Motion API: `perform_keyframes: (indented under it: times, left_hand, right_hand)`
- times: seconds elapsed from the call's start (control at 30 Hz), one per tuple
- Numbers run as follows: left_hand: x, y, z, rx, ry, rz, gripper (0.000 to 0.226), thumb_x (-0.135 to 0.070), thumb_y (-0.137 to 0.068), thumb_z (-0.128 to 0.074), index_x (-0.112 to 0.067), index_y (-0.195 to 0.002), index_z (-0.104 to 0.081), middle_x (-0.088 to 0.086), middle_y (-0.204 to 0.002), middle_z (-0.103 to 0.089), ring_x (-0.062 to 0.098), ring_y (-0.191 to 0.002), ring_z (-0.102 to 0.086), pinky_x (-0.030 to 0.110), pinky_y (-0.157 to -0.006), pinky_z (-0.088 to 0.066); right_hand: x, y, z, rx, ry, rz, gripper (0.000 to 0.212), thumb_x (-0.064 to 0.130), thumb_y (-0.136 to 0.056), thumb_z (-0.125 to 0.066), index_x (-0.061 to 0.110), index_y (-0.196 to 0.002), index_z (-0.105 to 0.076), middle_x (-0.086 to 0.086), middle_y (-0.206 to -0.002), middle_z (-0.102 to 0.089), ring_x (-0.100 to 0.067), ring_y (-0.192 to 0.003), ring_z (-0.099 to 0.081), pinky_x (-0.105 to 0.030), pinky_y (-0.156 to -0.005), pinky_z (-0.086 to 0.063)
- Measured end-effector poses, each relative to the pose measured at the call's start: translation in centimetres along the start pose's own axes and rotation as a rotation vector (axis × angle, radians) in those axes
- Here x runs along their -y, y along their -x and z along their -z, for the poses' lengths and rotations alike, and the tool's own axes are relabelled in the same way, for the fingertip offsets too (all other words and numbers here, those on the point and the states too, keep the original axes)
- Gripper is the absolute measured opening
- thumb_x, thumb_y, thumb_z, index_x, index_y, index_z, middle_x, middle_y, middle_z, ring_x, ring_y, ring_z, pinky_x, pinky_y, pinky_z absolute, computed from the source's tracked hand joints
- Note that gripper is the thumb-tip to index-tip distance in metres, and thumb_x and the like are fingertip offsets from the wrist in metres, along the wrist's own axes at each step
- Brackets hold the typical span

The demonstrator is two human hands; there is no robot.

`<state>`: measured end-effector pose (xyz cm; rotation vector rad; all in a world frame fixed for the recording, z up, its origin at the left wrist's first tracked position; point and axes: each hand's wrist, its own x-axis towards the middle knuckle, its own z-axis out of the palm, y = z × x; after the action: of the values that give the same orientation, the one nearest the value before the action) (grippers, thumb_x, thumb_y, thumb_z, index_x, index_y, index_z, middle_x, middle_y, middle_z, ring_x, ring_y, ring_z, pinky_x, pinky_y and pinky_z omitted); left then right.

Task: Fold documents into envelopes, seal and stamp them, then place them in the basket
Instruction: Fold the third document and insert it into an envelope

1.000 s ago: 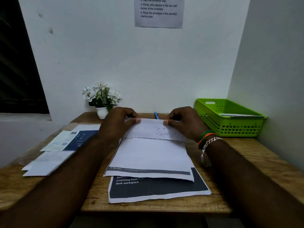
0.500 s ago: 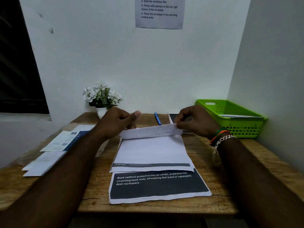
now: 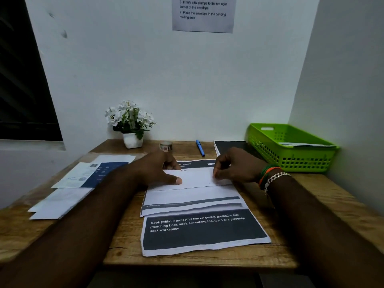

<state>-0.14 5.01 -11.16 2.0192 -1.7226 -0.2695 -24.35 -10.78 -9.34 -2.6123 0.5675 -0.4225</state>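
Note:
The top white document lies at the desk's middle with its far part folded over toward me. My left hand presses on the folded flap, thumb stretched out along it. My right hand pinches the flap's right edge. A second printed sheet with a dark block lies underneath, nearer me. White envelopes and a blue-and-white envelope lie at the left. The green basket stands at the back right with flat paper inside. A stamp roll sits behind my left hand.
A blue pen and a dark flat book lie at the back of the desk. A white potted plant stands at the back left. An instruction sheet hangs on the wall. Walls close in behind and right.
The sheet's far part, lifted half a second ago, now lies folded flat toward me. Both hands came down onto it. The stamp roll has come into sight.

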Motion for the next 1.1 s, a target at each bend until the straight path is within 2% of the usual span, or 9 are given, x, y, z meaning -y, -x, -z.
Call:
perform_keyframes:
  times: [0.13, 0.23, 0.33, 0.43, 0.53, 0.63, 0.77, 1.0, 1.1]
  left_hand:
    - [-0.8, -0.2, 0.2, -0.071, 0.008, -0.091, 0.035, -0.045, -0.066, -0.090, -0.035, -0.093, -0.069, -0.014, -0.099, -0.069, 0.007, -0.094, -0.063, 0.042, -0.090, -0.053]
    - [-0.8, -0.1, 0.5, -0.134, 0.017, -0.136, 0.041, -0.055, -0.056, -0.087, -0.038, -0.089, -0.067, -0.014, -0.096, -0.070, 0.007, -0.090, -0.063, 0.043, -0.086, -0.054]
    - [-0.8, 0.0, 0.6, -0.200, 0.015, -0.136, 0.043, -0.060, -0.054, -0.084, -0.037, -0.087, -0.068, -0.016, -0.093, -0.071, 0.006, -0.088, -0.064, 0.041, -0.084, -0.055]
    - [-2.5, 0.1, 0.2, -0.389, -0.004, -0.227, 0.033, -0.062, -0.070, -0.077, -0.036, -0.088, -0.071, -0.021, -0.090, -0.070, 0.000, -0.086, -0.064, 0.038, -0.082, -0.055]
    - [-4.6, -0.3, -0.5, -0.528, -0.019, -0.317, 0.023, -0.061, -0.082, -0.063, -0.042, -0.092, -0.069, -0.024, -0.089, -0.068, 0.000, -0.087, -0.063, 0.048, -0.085, -0.051]
    - [-4.5, -0.7, -0.3, -0.520, -0.031, -0.281, 0.021, -0.062, -0.082, -0.061, -0.044, -0.092, -0.068, -0.027, -0.085, -0.069, -0.003, -0.084, -0.065, 0.051, -0.086, -0.051]
    - [-2.6, 0.2, 1.5, -0.458, -0.035, -0.200, 0.013, -0.044, -0.085, -0.077, -0.031, -0.082, -0.075, -0.018, -0.079, -0.073, -0.002, -0.080, -0.066, 0.032, -0.076, -0.052]
    - [-0.9, 1.0, 2.8, -0.439, 0.121, -0.135, 0.007, -0.020, -0.087, -0.079, -0.025, -0.081, -0.077, -0.010, -0.079, -0.075, 0.009, -0.079, -0.071, 0.038, -0.078, -0.060]
    - [-1.3, 0.5, 2.3, -0.471, 0.125, -0.173, 0.006, -0.019, -0.089, -0.077, -0.023, -0.084, -0.076, -0.007, -0.082, -0.074, 0.015, -0.080, -0.070, 0.040, -0.076, -0.059]
  right_hand:
    - [0.5, -0.6, -1.6, -0.221, 0.045, 0.068, 0.011, 0.035, -0.084, -0.077, 0.026, -0.090, -0.075, 0.012, -0.089, -0.071, -0.003, -0.084, -0.060, -0.025, -0.079, -0.045]
    - [1.0, -1.0, -2.1, -0.232, -0.028, 0.107, 0.003, 0.028, -0.085, -0.075, 0.028, -0.085, -0.072, 0.013, -0.082, -0.070, -0.005, -0.082, -0.064, -0.028, -0.082, -0.050]
    - [1.4, -1.0, -1.8, -0.267, -0.030, 0.143, 0.012, 0.020, -0.086, -0.075, 0.027, -0.078, -0.070, 0.012, -0.073, -0.066, -0.004, -0.074, -0.061, -0.027, -0.077, -0.049]
    - [2.2, -0.8, -1.3, -0.318, -0.007, 0.205, 0.006, 0.024, -0.086, -0.075, 0.023, -0.081, -0.073, 0.013, -0.076, -0.068, -0.003, -0.076, -0.062, -0.025, -0.076, -0.048]
    - [3.0, -0.6, -1.1, -0.361, 0.016, 0.239, 0.013, 0.035, -0.087, -0.073, 0.023, -0.084, -0.074, 0.009, -0.080, -0.073, -0.008, -0.080, -0.067, -0.028, -0.076, -0.050]
    - [2.7, -0.5, -0.6, -0.378, 0.024, 0.232, 0.009, 0.032, -0.087, -0.074, 0.023, -0.086, -0.075, 0.010, -0.083, -0.074, -0.006, -0.083, -0.067, -0.026, -0.075, -0.049]
    - [1.8, -0.3, 0.3, -0.382, -0.007, 0.185, 0.007, 0.028, -0.086, -0.076, 0.023, -0.082, -0.075, 0.010, -0.084, -0.074, -0.007, -0.085, -0.067, -0.025, -0.077, -0.048]
    - [0.9, 0.1, 1.0, -0.382, -0.037, 0.129, 0.013, 0.027, -0.085, -0.077, 0.031, -0.074, -0.070, 0.017, -0.074, -0.069, 0.003, -0.076, -0.063, -0.023, -0.073, -0.045]
    - [1.0, -0.2, 0.8, -0.418, -0.065, 0.131, 0.015, 0.033, -0.083, -0.078, 0.030, -0.070, -0.071, 0.015, -0.068, -0.068, -0.003, -0.071, -0.063, -0.028, -0.071, -0.051]
